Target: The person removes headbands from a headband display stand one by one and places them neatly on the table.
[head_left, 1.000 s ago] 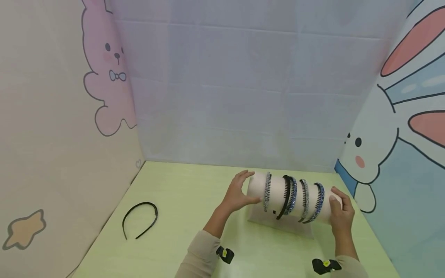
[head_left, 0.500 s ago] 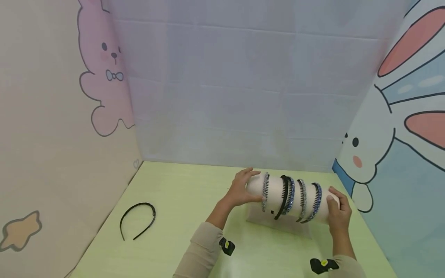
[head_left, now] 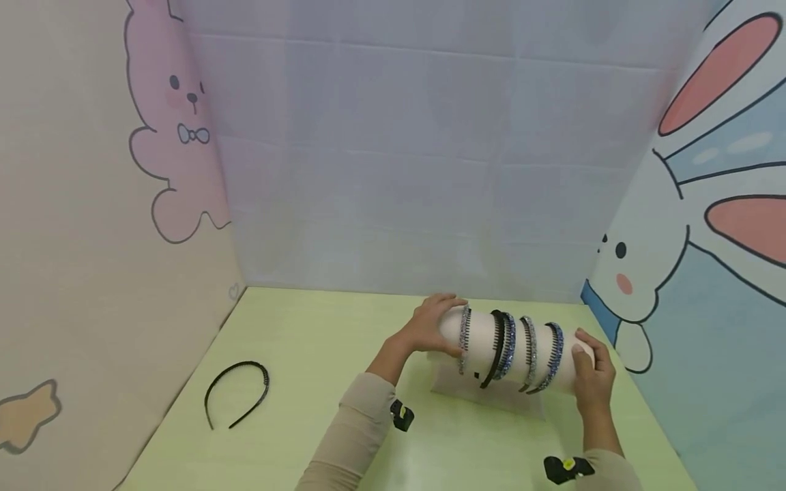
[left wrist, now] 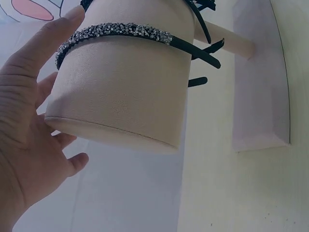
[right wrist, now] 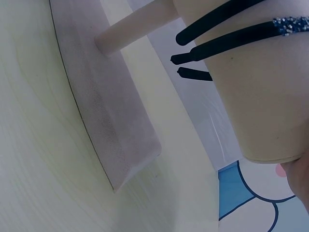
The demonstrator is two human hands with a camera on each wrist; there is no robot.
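A pale cylindrical headband stand [head_left: 482,334] lies crosswise on its base [head_left: 485,395]. It carries several headbands, among them a silver glitter headband [head_left: 464,341] at its left end, a black headband [head_left: 493,351] and a blue glitter headband [head_left: 555,358] near the right end. My left hand [head_left: 426,327] grips the left end, fingers over the top and thumb in front beside the silver headband. In the left wrist view the cylinder [left wrist: 120,92] sits between thumb and fingers. My right hand [head_left: 594,378] holds the right end, thumb in front; most of it is outside the right wrist view.
A loose black headband [head_left: 245,363] lies on the left part of the pale green table [head_left: 319,341]. A white cloth backdrop [head_left: 393,191] stands behind, with rabbit-printed panels at both sides. A short post [right wrist: 137,26] joins the cylinder to its base.
The head view has turned slightly, so everything sits a little further left. My left hand has come further over the cylinder's left end. My right hand stays on the other end.
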